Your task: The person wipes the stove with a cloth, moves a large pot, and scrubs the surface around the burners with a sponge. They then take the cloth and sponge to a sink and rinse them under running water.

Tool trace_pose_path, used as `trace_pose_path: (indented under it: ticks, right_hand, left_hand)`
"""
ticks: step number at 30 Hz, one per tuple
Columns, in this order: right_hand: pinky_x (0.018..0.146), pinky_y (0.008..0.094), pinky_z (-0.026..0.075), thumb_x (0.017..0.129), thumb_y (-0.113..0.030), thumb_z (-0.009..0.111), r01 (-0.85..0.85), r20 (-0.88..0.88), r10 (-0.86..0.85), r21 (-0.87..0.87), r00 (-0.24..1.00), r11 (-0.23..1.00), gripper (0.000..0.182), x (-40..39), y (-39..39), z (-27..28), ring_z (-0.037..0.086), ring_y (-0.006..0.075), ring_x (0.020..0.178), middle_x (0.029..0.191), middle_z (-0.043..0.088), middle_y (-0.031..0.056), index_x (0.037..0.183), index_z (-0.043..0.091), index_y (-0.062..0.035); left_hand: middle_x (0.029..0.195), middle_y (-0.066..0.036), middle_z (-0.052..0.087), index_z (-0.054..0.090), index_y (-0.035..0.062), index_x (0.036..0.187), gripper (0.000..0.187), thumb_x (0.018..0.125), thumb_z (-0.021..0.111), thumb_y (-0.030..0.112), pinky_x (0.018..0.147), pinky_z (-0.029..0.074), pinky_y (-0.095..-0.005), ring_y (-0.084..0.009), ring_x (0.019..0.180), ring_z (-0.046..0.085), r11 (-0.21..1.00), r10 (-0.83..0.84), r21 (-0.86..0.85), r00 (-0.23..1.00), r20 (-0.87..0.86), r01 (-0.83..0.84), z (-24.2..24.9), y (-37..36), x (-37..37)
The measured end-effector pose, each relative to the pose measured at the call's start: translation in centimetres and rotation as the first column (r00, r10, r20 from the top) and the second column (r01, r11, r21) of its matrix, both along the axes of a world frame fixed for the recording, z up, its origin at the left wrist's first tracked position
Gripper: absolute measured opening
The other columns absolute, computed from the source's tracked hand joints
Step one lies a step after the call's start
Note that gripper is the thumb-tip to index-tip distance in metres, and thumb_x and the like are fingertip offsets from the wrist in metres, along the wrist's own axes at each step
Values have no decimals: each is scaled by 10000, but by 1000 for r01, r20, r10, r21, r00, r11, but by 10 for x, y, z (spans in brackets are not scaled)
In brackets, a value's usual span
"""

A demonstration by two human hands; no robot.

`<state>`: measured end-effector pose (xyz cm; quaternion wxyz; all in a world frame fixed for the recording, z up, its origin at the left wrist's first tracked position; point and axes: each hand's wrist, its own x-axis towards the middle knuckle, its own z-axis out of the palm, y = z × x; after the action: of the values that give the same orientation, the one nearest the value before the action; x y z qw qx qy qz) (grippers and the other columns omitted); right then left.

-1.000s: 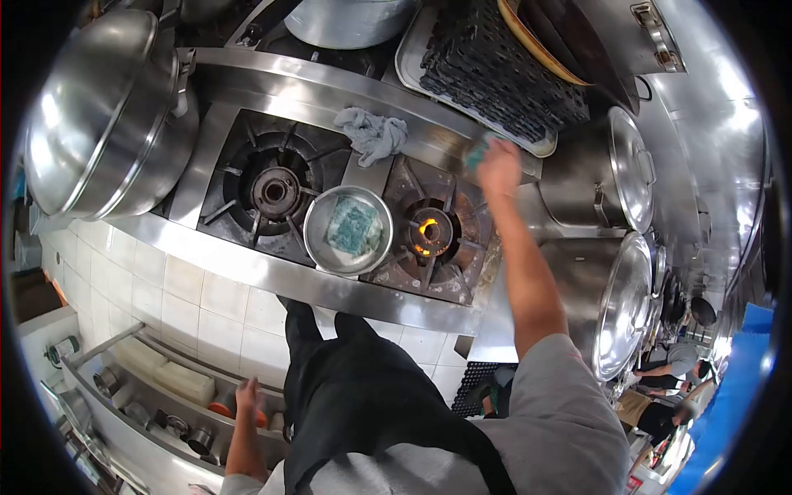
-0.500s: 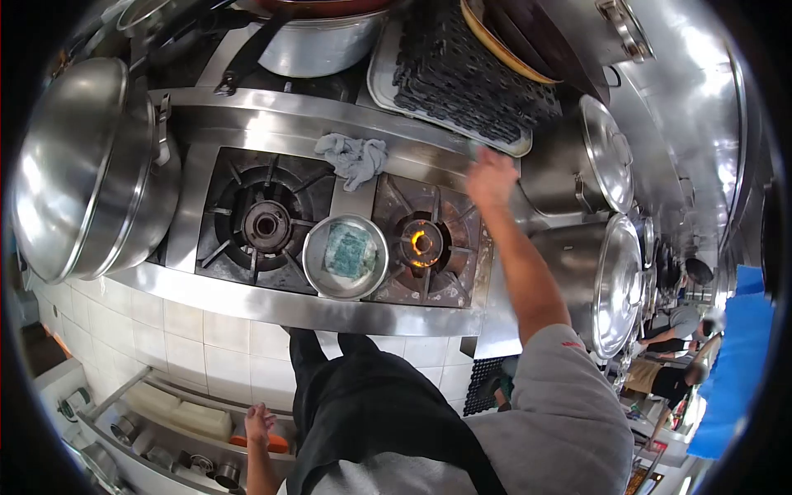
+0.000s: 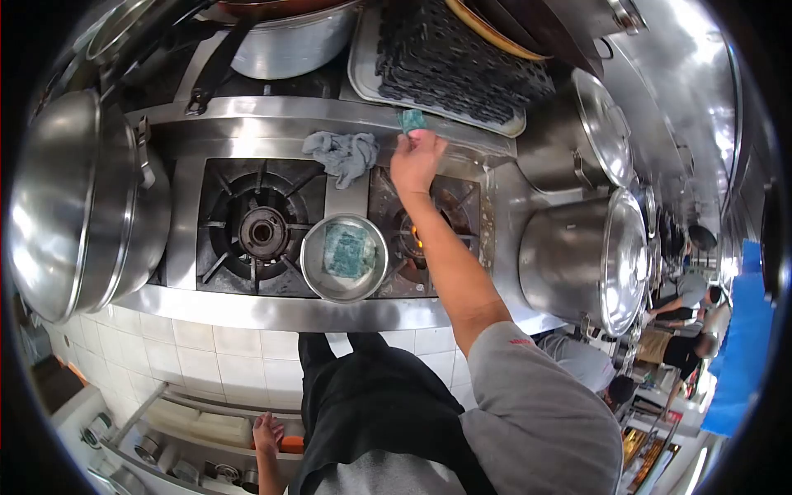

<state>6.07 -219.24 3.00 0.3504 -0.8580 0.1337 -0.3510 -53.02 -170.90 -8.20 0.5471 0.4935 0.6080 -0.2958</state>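
Observation:
My right hand (image 3: 419,163) grips a green scouring pad (image 3: 412,121), pressed to the steel strip (image 3: 371,117) behind the burners. That forearm reaches above the right burner (image 3: 409,227), where an orange flame shows, partly covered by the arm. Low at the left of my body hangs my left hand (image 3: 268,432), its fingers loosely curled and apart, with nothing seen in them. A metal bowl (image 3: 307,268) stands between the two burners, holding another green pad (image 3: 346,251) in cloudy water. Behind it lies a crumpled grey cloth (image 3: 345,155), left of my right hand.
The left burner (image 3: 262,234) shows no flame. Large lidded pots (image 3: 561,264) stand at the right, big steel bowls (image 3: 62,206) at the left. At the back are a black mat stack (image 3: 445,78) on a tray and a pot (image 3: 289,45). Other people (image 3: 577,359) are at right.
My right hand has moved left along the back strip with the green pad, and its forearm now crosses the lit burner. The view has shifted slightly. My left hand stays low.

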Motion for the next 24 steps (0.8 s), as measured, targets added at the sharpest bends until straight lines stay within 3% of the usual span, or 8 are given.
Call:
trace_pose_path:
  ticks: [4,7,11,15,17,19,21,24]
  right_hand:
    - [651,396,431,825,-58,650,207,-2,-236,486,972,849,87,3,-83,-3,519,256,731,791,531,91,840,571,-91]
    - [526,381,402,848,-104,617,353,-187,-353,793,917,496,113,17,-99,-11,498,218,598,685,510,51,761,547,-126]
    - [471,336,390,902,-160,586,154,-155,104,988,982,16,174,50,-5,-58,482,199,528,643,487,45,742,529,-121]
    - [621,366,462,885,-105,596,284,-288,36,954,957,98,41,66,-14,-83,533,171,702,838,548,48,926,595,-97]
    - [601,346,457,893,-179,599,70,-53,-119,987,992,142,54,40,-77,-88,531,166,683,836,569,32,913,621,-134]
    - [619,349,451,941,-270,499,216,-210,-60,879,976,426,182,20,-178,-97,560,181,730,900,623,23,936,647,-163]
    - [625,369,420,896,-271,520,301,-221,-394,941,892,154,135,15,-204,-48,526,170,736,863,595,15,859,612,-179]
    - [616,372,412,905,-228,481,301,-207,-382,931,901,205,144,22,-209,-66,517,163,754,840,571,11,820,576,-163]
  left_hand:
    - [942,2,648,552,199,1063,262,928,642,405,615,447,-323,-171,722,627,999,-18,28,999,29,17,0,19,10]
    - [970,6,653,562,199,1104,287,929,633,415,642,442,-329,-171,753,633,999,-39,16,998,53,38,-6,26,21]
    - [1024,-7,658,565,204,1155,313,931,636,410,674,448,-340,-180,780,643,994,-107,43,994,39,105,-5,20,49]
    - [1033,-7,659,570,204,1137,303,928,647,409,662,451,-329,-180,774,647,985,-167,65,983,71,163,15,13,72]
    - [1015,-5,661,571,201,1110,291,924,656,408,645,453,-324,-177,765,646,987,-146,83,986,77,139,14,15,73]
    - [989,-3,663,570,197,1081,283,919,665,407,624,455,-320,-176,757,644,991,-97,101,993,71,89,15,21,59]
    - [973,-18,667,562,192,1063,284,915,671,408,611,457,-322,-179,742,642,996,-63,64,993,101,57,0,37,27]
    - [972,-38,676,565,185,1075,287,919,665,404,590,458,-321,-190,732,648,997,-42,58,998,40,40,7,34,3]
